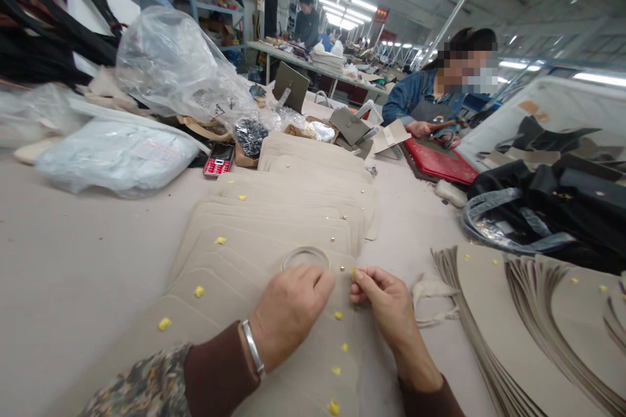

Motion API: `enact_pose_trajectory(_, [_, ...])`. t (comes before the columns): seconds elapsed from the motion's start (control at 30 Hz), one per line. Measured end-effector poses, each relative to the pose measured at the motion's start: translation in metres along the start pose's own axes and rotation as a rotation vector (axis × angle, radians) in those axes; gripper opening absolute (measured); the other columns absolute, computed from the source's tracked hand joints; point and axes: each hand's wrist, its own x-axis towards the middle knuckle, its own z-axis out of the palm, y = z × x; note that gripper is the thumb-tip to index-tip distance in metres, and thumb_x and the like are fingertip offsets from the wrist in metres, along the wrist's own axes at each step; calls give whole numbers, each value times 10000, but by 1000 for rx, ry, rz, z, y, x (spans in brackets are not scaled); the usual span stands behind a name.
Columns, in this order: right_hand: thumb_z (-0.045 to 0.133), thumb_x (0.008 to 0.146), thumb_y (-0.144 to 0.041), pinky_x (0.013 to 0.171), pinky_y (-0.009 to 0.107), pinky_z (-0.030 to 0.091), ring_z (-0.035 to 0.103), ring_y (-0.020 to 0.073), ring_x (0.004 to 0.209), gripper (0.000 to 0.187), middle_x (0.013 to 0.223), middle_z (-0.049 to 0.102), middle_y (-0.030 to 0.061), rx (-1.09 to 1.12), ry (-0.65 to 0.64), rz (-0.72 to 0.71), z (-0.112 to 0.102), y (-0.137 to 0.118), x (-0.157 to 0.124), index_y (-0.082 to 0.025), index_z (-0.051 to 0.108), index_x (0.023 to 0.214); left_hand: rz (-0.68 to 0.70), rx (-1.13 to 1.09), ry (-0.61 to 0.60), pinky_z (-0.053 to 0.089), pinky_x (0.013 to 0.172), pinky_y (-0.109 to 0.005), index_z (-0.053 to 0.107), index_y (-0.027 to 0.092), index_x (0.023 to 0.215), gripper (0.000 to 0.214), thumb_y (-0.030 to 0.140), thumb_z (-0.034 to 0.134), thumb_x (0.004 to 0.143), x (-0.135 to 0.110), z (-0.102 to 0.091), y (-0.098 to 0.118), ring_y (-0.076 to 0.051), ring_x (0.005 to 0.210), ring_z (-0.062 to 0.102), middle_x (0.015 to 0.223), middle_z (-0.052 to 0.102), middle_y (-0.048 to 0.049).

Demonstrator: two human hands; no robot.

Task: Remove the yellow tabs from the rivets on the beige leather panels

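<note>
My left hand (293, 313), with a silver bracelet at its wrist, is closed around the near edge of a thin roll of tape (307, 249). Most of the roll is hidden behind the fingers. My right hand (386, 306) pinches a small yellow piece of tape (354, 272) between thumb and forefinger. Both hands are over overlapping beige panels (264, 247) fanned out in a long row. A small metal stud (342, 268) shows on a panel between the hands. Yellow bits (199, 291) are stuck along both sides of the nearer panels.
Stacked curved beige panels (493, 313) lie at the right, beside a scrap of cloth (433, 293) and black bags (557, 202). A red phone (218, 160) and plastic-wrapped goods (117, 156) are at the left. Across the table a co-worker (423, 94) handles a tool above a red board (440, 159).
</note>
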Motion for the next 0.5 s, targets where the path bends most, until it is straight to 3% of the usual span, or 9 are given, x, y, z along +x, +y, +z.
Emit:
enact_pose_trajectory(0.1, [803, 627, -486, 500, 206, 499, 605, 106, 475, 404, 585, 663, 12, 30, -27, 24, -3, 3, 2, -123, 690, 764, -16, 130, -179, 428, 639, -322, 511, 179, 794, 124, 126, 525, 905, 1, 8, -13, -211, 730, 522, 786, 582, -33])
enact_pose_trajectory(0.2, [826, 601, -475, 489, 202, 498, 599, 102, 459, 409, 564, 654, 2, 14, -54, 55, -2, 5, -1, -122, 688, 755, -20, 117, -277, 439, 657, -342, 514, 179, 805, 105, 152, 573, 887, -7, 11, -14, -222, 760, 511, 823, 578, -34])
enact_pose_trajectory(0.5, [751, 686, -470, 457, 209, 483, 540, 91, 427, 367, 505, 594, -18, -171, -154, 82, 3, 0, -12, -117, 648, 702, -15, -33, -343, 407, 645, -328, 516, 175, 835, 95, 123, 529, 913, -27, 5, -2, -203, 750, 471, 838, 552, -31])
